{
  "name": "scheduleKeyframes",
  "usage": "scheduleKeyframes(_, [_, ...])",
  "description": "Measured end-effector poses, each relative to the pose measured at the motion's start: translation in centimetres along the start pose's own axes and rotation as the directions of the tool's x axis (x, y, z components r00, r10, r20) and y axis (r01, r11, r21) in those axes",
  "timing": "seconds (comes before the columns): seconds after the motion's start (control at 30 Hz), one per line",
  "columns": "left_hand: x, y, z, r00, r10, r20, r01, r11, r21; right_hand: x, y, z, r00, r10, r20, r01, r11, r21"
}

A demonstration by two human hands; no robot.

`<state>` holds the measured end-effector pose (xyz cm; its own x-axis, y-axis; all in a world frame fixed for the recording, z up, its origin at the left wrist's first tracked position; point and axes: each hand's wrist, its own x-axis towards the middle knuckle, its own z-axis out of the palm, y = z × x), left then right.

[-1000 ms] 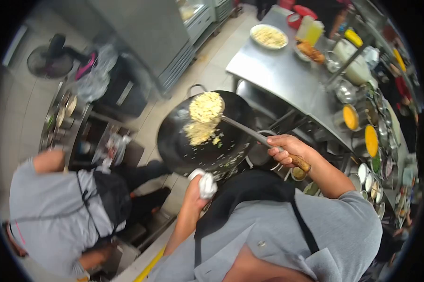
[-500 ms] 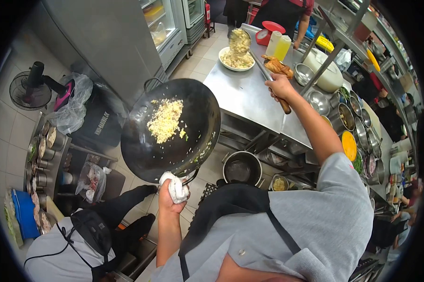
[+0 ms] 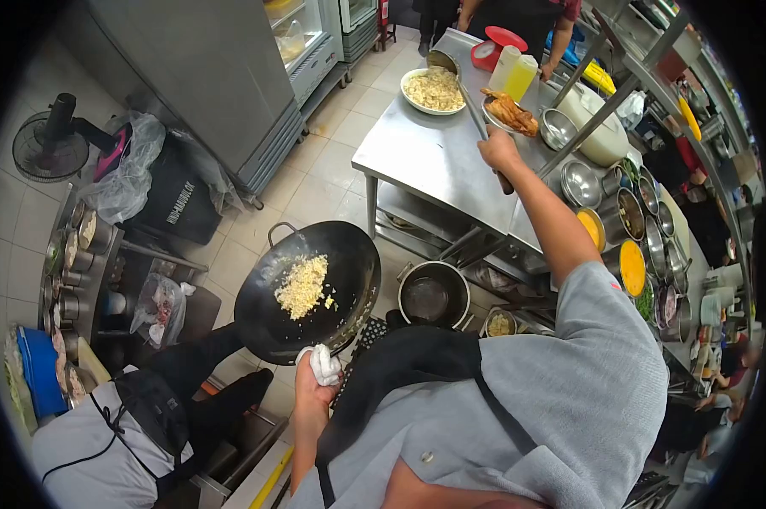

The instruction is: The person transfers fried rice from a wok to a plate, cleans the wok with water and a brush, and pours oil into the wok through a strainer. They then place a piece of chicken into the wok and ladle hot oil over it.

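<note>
My left hand (image 3: 315, 383) grips the near handle of a black wok (image 3: 349, 280) through a folded white cloth (image 3: 322, 365). Some fried rice (image 3: 301, 287) lies in the wok's middle. Stretched out to the far right, my right hand (image 3: 499, 153) is closed around the handle of a long metal ladle (image 3: 444, 61). The ladle's bowl rests at the far rim of a white bowl (image 3: 410, 100) heaped with fried rice (image 3: 434, 89). Beside that bowl is a dish with a browned piece of roasted meat (image 3: 510, 112).
The steel table (image 3: 425, 161) carries a red scale (image 3: 493, 49), squeeze bottles (image 3: 519, 76) and metal bowls (image 3: 580, 182). A black pot (image 3: 434, 293) stands below its front edge. Another person (image 3: 120, 433) crouches at lower left; a person's hand (image 3: 551, 68) is at the table's far end.
The wok has moved lower, nearer my body. The ladle, earlier full of rice above the white bowl, is now down at its rim, and the bowl holds a bigger heap.
</note>
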<state>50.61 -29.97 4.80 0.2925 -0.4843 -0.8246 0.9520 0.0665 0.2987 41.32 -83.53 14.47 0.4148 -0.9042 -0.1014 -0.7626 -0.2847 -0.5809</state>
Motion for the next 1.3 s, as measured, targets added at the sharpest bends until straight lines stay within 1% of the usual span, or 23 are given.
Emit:
scheduleKeyframes(0.07, [0.7, -0.5, -0.9, 1.000, -0.007, 0.008, 0.008, 0.999, -0.032, 1.1, 1.1, 1.3, 0.987, -0.103, -0.126, 0.091, 0.991, -0.100])
scheduleKeyframes(0.1, [0.8, -0.8, -1.2, 1.000, -0.020, 0.008, 0.020, 0.998, -0.057, 1.0, 1.0, 1.0, 0.986, -0.107, -0.124, 0.094, 0.990, -0.105])
scheduleKeyframes(0.17, [0.9, -1.2, -1.5, 0.999, -0.031, 0.025, 0.033, 0.996, -0.087, 0.9, 0.6, 0.1, 1.000, 0.011, 0.023, -0.011, 1.000, 0.011])
scheduleKeyframes(0.27, [1.1, -1.3, -1.7, 0.996, -0.049, 0.070, 0.054, 0.996, -0.074, 1.1, -0.3, -0.2, 0.998, 0.049, 0.027, -0.049, 0.999, 0.011])
scheduleKeyframes(0.3, [1.1, -1.2, -1.8, 0.994, -0.056, 0.096, 0.060, 0.998, -0.034, 1.2, -0.4, -0.1, 0.999, 0.044, 0.030, -0.044, 0.999, 0.012])
scheduleKeyframes(0.43, [1.3, -1.1, -1.8, 0.993, -0.029, 0.112, 0.034, 0.998, -0.048, 1.9, 1.4, -0.1, 0.999, -0.031, 0.040, 0.032, 0.999, -0.021])
scheduleKeyframes(0.5, [1.5, -0.9, -2.0, 0.997, -0.052, 0.059, 0.054, 0.998, -0.031, 3.0, 2.7, 0.4, 0.997, -0.058, 0.043, 0.060, 0.997, -0.057])
scheduleKeyframes(0.57, [1.5, -0.8, -1.7, 0.997, -0.047, 0.065, 0.049, 0.998, -0.038, 4.2, 4.4, 2.0, 0.940, -0.286, -0.186, 0.223, 0.927, -0.301])
scheduleKeyframes(0.6, [1.6, -0.7, -1.6, 0.997, -0.044, 0.071, 0.047, 0.998, -0.040, 3.6, 3.3, 1.3, 0.940, -0.286, -0.187, 0.223, 0.927, -0.300])
scheduleKeyframes(0.67, [1.7, -0.6, -1.6, 0.997, -0.048, 0.064, 0.051, 0.998, -0.040, 0.5, -0.3, -1.2, 1.000, 0.002, 0.028, 0.003, 0.981, -0.193])
scheduleKeyframes(0.7, [1.9, -0.5, -1.5, 0.997, -0.049, 0.057, 0.052, 0.998, -0.045, 0.5, 0.1, -0.8, 1.000, 0.002, 0.023, 0.002, 0.981, -0.195])
scheduleKeyframes(0.77, [2.2, -0.5, -1.9, 0.997, -0.054, 0.062, 0.057, 0.998, -0.041, 0.8, 1.0, 0.5, 0.967, -0.140, -0.212, 0.071, 0.950, -0.303])
scheduleKeyframes(0.8, [2.3, -0.4, -2.0, 0.996, -0.055, 0.064, 0.058, 0.998, -0.036, 1.0, 0.9, 0.3, 0.967, -0.141, -0.210, 0.072, 0.950, -0.305])
scheduleKeyframes(0.87, [2.2, -0.3, -2.0, 0.996, -0.048, 0.070, 0.051, 0.998, -0.033, 1.5, 0.7, -0.3, 0.984, -0.143, -0.110, 0.105, 0.949, -0.297])
scheduleKeyframes(1.0, [2.3, -0.8, -3.7, 0.992, -0.010, 0.124, 0.019, 0.997, -0.078, 0.8, 1.3, 0.5, 0.977, -0.166, -0.135, 0.118, 0.944, -0.307])
scheduleKeyframes(1.07, [0.3, -0.7, -3.5, 0.996, -0.020, 0.090, 0.032, 0.991, -0.133, -3.5, -0.9, -0.1, 0.958, -0.174, -0.226, 0.135, 0.975, -0.175])
scheduleKeyframes(1.1, [-1.5, -0.4, -3.4, 0.998, -0.025, 0.055, 0.035, 0.982, -0.185, -3.3, 1.2, 0.4, 0.947, -0.221, -0.231, 0.242, 0.968, 0.066])
scheduleKeyframes(1.13, [-3.4, 0.6, -2.6, 0.981, -0.030, 0.193, 0.071, 0.976, -0.207, -8.0, -3.2, -1.7, 1.000, 0.007, -0.022, 0.000, 0.952, 0.305])
scheduleKeyframes(1.17, [-2.0, 1.0, -3.7, 0.996, -0.044, 0.078, 0.065, 0.955, -0.290, -9.4, -4.0, -2.0, 0.976, 0.004, 0.218, -0.144, 0.766, 0.627])
scheduleKeyframes(1.2, [-0.3, 2.8, -2.4, 0.982, 0.044, 0.185, 0.000, 0.973, -0.231, -11.7, -6.3, -1.8, 0.940, -0.007, 0.342, -0.224, 0.744, 0.630])
scheduleKeyframes(1.23, [4.3, 5.2, -2.0, 0.976, -0.047, 0.212, 0.103, 0.961, -0.258, -11.6, -7.7, 0.2, 0.920, -0.023, 0.392, -0.239, 0.759, 0.605])
scheduleKeyframes(1.27, [10.1, 7.1, -2.7, 0.923, 0.063, 0.380, -0.028, 0.995, -0.097, -12.6, -8.6, 2.5, 0.844, -0.019, 0.537, -0.368, 0.708, 0.603])
scheduleKeyframes(1.3, [14.3, 9.2, -1.4, 0.994, -0.099, 0.052, 0.109, 0.962, -0.251, -13.8, -9.3, 4.3, 0.759, -0.034, 0.650, -0.483, 0.641, 0.597])
